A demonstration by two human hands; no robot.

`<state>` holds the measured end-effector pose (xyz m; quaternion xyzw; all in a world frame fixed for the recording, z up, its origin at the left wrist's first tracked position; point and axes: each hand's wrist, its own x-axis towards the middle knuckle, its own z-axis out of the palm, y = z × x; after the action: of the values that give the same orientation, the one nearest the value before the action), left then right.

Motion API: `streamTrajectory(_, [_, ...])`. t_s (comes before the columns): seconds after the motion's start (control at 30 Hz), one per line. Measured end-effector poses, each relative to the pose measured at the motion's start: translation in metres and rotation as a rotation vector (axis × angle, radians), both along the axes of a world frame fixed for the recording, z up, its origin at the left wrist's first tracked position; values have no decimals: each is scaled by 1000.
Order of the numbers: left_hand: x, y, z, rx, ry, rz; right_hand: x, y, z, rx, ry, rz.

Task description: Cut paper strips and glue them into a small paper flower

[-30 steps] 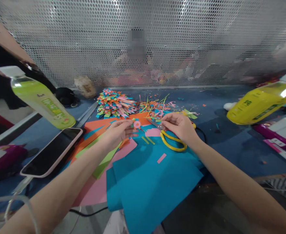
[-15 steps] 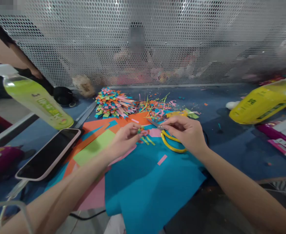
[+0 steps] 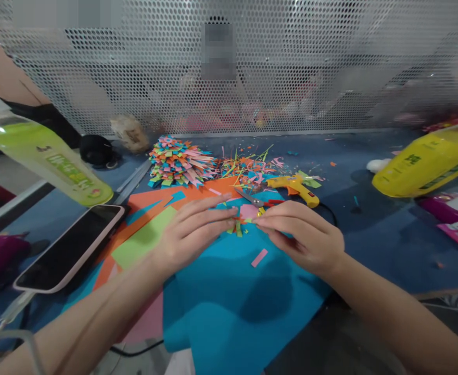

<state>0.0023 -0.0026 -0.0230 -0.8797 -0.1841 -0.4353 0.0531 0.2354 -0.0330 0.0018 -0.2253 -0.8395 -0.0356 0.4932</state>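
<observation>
My left hand (image 3: 198, 224) is open, its fingers stretched out low over small green and orange paper strips (image 3: 238, 228). Just opposite, my right hand (image 3: 303, 234) has thumb and fingertips pinched at a small light-green paper strip (image 3: 249, 221). Scissors (image 3: 255, 201) lie just beyond my right fingertips, their handles partly hidden by that hand. Under both hands spreads a large blue paper sheet (image 3: 229, 302), with a short pink paper strip (image 3: 259, 258) on it. A yellow glue gun (image 3: 291, 185) rests behind my right hand.
A cone of layered colourful paper strips (image 3: 178, 164) stands at the back, beside paper scraps (image 3: 248, 169). Orange and green sheets (image 3: 143, 239) lie left, near a phone (image 3: 71, 250) and green drink bottle (image 3: 45, 156). A yellow bottle (image 3: 424, 161) stands right; perforated metal panel (image 3: 154, 78) behind.
My right hand has let go of the scissors, which now lie on the paper. My left hand has opened from a pinch around small paper bits, and my right hand has come closer to it.
</observation>
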Motion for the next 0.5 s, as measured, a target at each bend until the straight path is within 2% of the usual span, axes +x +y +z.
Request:
streamTrajectory(0.3, [2,-5,6,58,3,53,0,0,-3,1,-49,-4])
streamTrajectory(0.5, [2,-4,4,85,22,73,-1,1,-4,14,-67,2])
